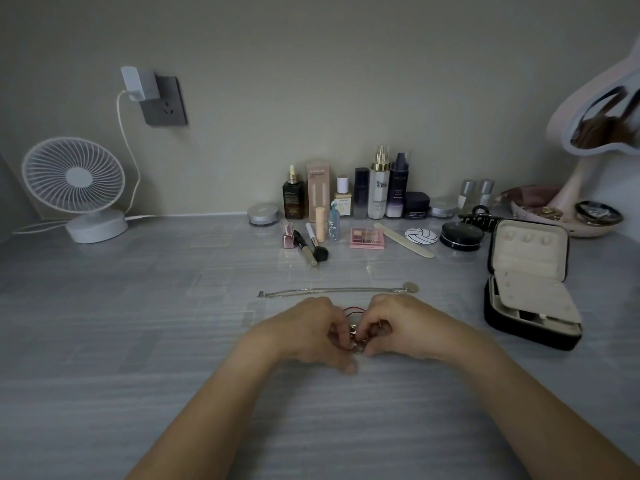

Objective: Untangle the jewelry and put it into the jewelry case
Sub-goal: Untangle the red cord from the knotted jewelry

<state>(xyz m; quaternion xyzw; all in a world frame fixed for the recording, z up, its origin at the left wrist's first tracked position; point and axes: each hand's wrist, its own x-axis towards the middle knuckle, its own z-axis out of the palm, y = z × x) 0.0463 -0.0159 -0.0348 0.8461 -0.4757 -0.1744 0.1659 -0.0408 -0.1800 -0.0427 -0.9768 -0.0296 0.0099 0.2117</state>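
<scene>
Both hands work a tangle at mid-table.
Left hand (313, 327) and right hand (398, 323), fingers curled, pinch the red cord (354, 310) with beads between them; chain (332, 290) lies just beyond, case (530, 289) open to the right.

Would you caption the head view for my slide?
Left hand and right hand pinch red-cord jewelry; silver chain lies beyond, jewelry case open.

Single head-worn wide-angle view, aimed forward and down over grey streaked tabletop (104, 341) toward plain beige wall (311, 64). Close above bare forearms; left hand (311, 327) and right hand (405, 323) pinching red-cord jewelry with metal beads (354, 330) just below frame centre. White desk fan (74, 178) far left, open black cream-lined jewelry case (509, 325) right. Straight lines bowed near edges.
</scene>
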